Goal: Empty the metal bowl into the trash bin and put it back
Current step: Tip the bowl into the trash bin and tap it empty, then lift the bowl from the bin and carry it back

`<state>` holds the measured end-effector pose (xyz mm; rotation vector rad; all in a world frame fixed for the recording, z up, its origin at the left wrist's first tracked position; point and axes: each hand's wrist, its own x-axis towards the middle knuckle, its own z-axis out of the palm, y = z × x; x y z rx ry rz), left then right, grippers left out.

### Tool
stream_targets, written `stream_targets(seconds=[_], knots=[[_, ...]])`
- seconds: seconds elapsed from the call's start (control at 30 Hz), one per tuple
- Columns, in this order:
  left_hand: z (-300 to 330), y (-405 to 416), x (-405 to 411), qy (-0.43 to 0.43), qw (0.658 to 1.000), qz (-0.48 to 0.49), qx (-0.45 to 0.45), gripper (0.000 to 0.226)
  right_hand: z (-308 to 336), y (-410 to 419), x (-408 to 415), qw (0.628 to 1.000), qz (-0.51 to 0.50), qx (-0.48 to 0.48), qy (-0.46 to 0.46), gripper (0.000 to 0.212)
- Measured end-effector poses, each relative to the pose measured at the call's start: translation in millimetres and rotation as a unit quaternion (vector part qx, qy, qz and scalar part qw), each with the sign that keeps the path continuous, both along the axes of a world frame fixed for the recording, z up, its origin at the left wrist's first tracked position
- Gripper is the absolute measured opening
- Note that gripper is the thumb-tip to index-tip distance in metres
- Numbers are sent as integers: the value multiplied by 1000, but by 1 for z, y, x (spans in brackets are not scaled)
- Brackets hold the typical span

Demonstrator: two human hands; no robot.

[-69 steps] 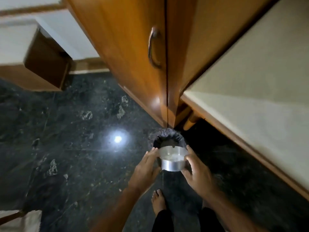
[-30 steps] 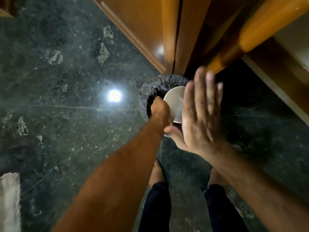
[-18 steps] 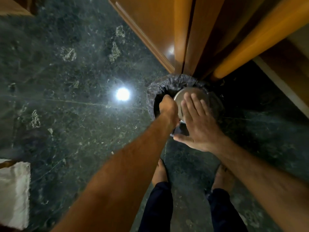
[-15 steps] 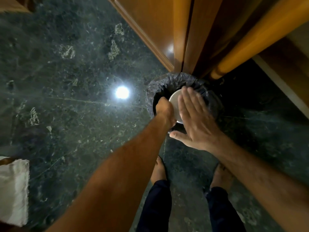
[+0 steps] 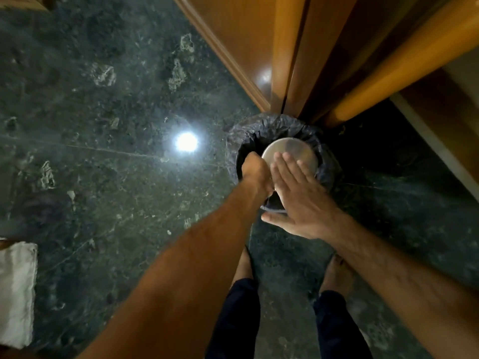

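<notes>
The metal bowl is turned upside down over the mouth of the trash bin, a small round bin lined with a dark plastic bag. My left hand grips the bowl's left rim. My right hand lies flat with fingers spread, fingertips on the bowl's round base. The bowl's inside and the bin's contents are hidden.
The bin stands on a dark green marble floor against the corner of a wooden cabinet. A wooden rail runs up to the right. A white cloth lies at the left edge. My bare feet are just behind the bin.
The bowl went from upright between both hands to upside down over the bin. My right hand rose flat, then came down on the bowl's base and stays there.
</notes>
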<state>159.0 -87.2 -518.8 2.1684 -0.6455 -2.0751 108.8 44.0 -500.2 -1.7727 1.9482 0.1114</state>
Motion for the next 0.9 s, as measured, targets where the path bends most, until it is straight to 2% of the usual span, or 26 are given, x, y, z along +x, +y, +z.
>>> stream_targets(seconds=[0.07, 0.1, 0.13, 0.2, 0.23, 0.3, 0.37, 0.4, 0.47, 0.5, 0.53, 0.6, 0.67, 0.77, 0.8, 0.9], knots=[[-3, -1, 5, -12, 999, -28, -35, 43, 3, -5, -1, 993, -61, -58, -79, 97], [-2, -1, 5, -27, 995, -56, -72, 41, 5, -7, -1, 976, -129, -110, -134, 91], [1, 0, 5, -39, 988, -82, -121, 39, 8, -7, -3, 945, -216, -166, -181, 83], [11, 6, 7, -40, 953, -151, -261, 36, 13, -10, -10, 843, -427, -237, -227, 63], [14, 10, 11, -31, 913, -206, -350, 36, 15, -13, -18, 784, -528, -225, -238, 55], [19, 15, 23, 20, 807, -315, -498, 36, 22, -24, -37, 660, -677, -73, -318, 48], [28, 19, 31, 72, 707, -389, -586, 35, 30, -27, -50, 555, -707, 87, -431, 37], [31, 21, 35, 94, 664, -416, -614, 35, 33, -26, -51, 525, -699, 114, -472, 26], [37, 26, 41, 119, 596, -455, -651, 38, 33, -21, -50, 529, -685, 89, -493, 12], [40, 28, 45, 110, 580, -472, -655, 41, 33, -19, -50, 541, -681, 55, -490, 17], [40, 29, 48, 87, 583, -486, -645, 46, 33, -18, -48, 553, -673, 19, -491, 28], [46, 30, 53, 55, 620, -504, -598, 68, 40, -15, -43, 604, -637, -40, -477, 47], [51, 27, 57, 64, 661, -519, -539, 92, 45, -13, -37, 652, -595, -87, -463, 55], [63, 19, 60, 93, 730, -523, -430, 130, 58, -13, -30, 658, -582, -130, -460, 58], [66, 17, 61, 90, 737, -525, -416, 140, 61, -13, -28, 656, -583, -140, -459, 57], [80, 9, 63, 59, 696, -557, -448, 143, 79, -10, -24, 646, -577, -161, -473, 53]])
